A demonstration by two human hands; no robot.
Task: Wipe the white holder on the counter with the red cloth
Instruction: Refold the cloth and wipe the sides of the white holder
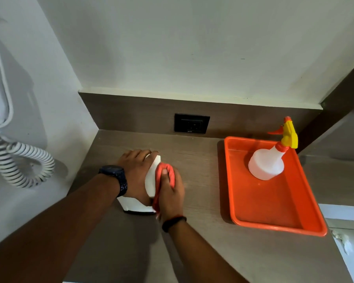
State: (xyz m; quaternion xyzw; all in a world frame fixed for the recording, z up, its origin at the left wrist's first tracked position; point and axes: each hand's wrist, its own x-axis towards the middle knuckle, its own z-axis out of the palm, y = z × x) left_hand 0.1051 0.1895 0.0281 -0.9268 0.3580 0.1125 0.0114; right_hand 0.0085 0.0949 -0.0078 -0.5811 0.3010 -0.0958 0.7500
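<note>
1. The white holder (pixel 151 180) stands on the brown counter (pixel 202 252), on the left side, near the wall corner.
2. The left hand (pixel 136 172) is wrapped over the holder's left side and top, fingers curled around it. It looks like it is keeping the holder from sliding.
3. The right hand (pixel 170 193) is bunched around the red cloth (pixel 166 170), and the cloth is pressed on the holder's right side.
4. So I think the wiping is going on right now. It is not at the start, because the cloth is already on the holder.
5. I cannot tell how much is clean. The hands hide most of the holder, and no dirt shows.
6. The low front part of the holder, near the person, is bare. The part under the left hand may need wiping too.
7. Far to the right, a spray bottle (pixel 268 162) stands in an orange tray (pixel 274 225), well apart from the holder.
</note>
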